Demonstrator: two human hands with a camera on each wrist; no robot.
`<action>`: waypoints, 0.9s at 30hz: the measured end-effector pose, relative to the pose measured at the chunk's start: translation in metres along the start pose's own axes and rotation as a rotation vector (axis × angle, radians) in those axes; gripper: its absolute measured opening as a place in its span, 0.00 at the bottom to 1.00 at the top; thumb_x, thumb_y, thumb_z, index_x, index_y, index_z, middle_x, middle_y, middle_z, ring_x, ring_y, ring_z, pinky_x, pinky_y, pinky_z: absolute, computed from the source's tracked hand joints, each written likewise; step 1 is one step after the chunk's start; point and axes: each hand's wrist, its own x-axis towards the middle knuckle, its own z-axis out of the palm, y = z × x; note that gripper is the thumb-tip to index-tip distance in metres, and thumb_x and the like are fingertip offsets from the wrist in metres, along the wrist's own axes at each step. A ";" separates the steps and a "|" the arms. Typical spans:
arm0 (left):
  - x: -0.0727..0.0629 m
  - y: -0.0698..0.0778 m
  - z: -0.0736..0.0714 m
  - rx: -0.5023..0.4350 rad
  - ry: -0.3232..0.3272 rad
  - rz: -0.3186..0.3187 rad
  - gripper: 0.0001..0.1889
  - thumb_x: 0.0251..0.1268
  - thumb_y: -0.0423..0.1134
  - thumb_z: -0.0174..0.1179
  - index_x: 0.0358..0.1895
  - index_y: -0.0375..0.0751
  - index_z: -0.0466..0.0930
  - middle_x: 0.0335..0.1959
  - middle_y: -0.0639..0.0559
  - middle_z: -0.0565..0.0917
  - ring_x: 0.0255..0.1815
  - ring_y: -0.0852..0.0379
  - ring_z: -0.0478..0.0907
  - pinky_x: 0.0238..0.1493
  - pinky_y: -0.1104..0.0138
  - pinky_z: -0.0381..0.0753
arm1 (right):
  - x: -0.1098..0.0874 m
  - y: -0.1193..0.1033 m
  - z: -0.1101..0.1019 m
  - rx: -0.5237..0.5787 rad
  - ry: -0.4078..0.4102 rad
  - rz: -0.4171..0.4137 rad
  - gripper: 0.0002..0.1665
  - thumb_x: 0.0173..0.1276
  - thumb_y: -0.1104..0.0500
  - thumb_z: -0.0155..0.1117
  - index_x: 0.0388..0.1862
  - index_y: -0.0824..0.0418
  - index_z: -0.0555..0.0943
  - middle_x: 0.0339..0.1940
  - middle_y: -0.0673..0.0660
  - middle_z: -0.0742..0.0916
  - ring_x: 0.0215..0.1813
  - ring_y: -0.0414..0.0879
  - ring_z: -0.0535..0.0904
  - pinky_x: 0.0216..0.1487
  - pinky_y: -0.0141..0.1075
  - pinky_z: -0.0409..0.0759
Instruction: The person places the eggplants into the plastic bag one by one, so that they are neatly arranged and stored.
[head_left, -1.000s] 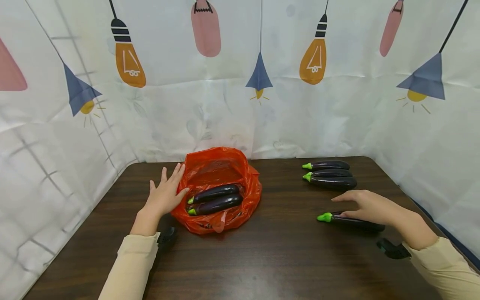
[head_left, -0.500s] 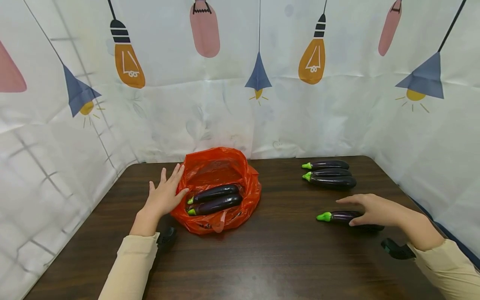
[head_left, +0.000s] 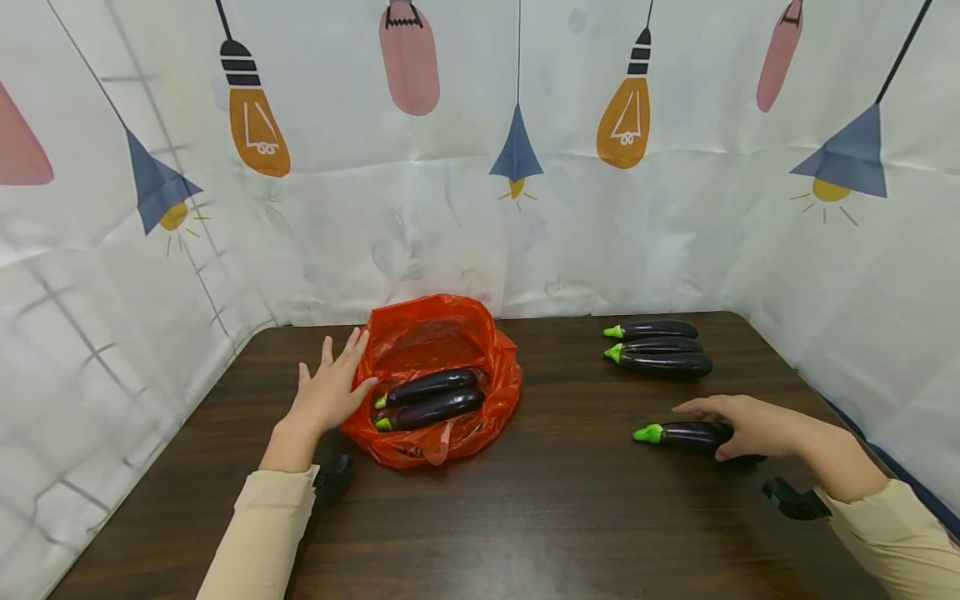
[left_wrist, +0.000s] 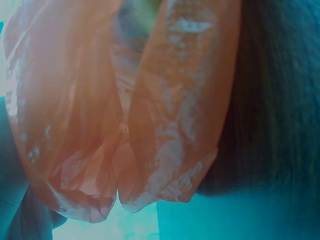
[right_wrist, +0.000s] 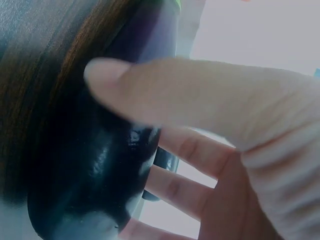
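In the head view my left hand (head_left: pixel 332 395), fingers spread, rests against the left side of a red plastic bag (head_left: pixel 435 327). The bag's mouth gapes, and two eggplants (head_left: pixel 431 398) with green stem ends lie inside. The left wrist view is filled by the bag's crinkled film (left_wrist: pixel 175 115). At the right, my right hand (head_left: pixel 765 430) grips a single eggplant (head_left: pixel 690 435) lying on the table. In the right wrist view the thumb (right_wrist: pixel 165 92) lies across that eggplant's near side, with the fingers along its far side.
Three more eggplants (head_left: pixel 660 364) lie side by side at the back right of the dark wooden table (head_left: pixel 525 525), stems pointing left. A white printed cloth (head_left: pixel 450 225) hangs behind and along both sides.
My right hand has shifted slightly right along the eggplant and lowered, its thumb and fingers closing round it. The left hand and the bag have stayed in place.
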 end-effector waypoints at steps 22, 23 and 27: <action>0.001 -0.002 0.001 0.005 -0.006 -0.004 0.44 0.77 0.48 0.58 0.85 0.44 0.41 0.84 0.40 0.43 0.81 0.28 0.29 0.65 0.22 0.29 | 0.002 -0.002 -0.005 -0.055 -0.017 0.011 0.40 0.59 0.71 0.76 0.72 0.66 0.74 0.69 0.73 0.75 0.68 0.76 0.68 0.58 0.64 0.77; 0.001 -0.001 0.001 0.004 -0.006 -0.003 0.44 0.77 0.48 0.58 0.85 0.43 0.41 0.84 0.40 0.43 0.81 0.28 0.29 0.65 0.22 0.29 | 0.002 -0.002 -0.005 -0.053 -0.016 0.014 0.40 0.59 0.71 0.75 0.72 0.66 0.74 0.69 0.74 0.75 0.68 0.77 0.68 0.58 0.63 0.77; 0.001 -0.002 0.002 0.004 -0.004 -0.002 0.44 0.77 0.48 0.58 0.85 0.43 0.42 0.84 0.40 0.43 0.81 0.28 0.30 0.65 0.22 0.29 | 0.002 -0.004 -0.006 -0.041 -0.009 0.010 0.40 0.60 0.70 0.75 0.72 0.66 0.74 0.69 0.74 0.75 0.68 0.77 0.68 0.58 0.63 0.78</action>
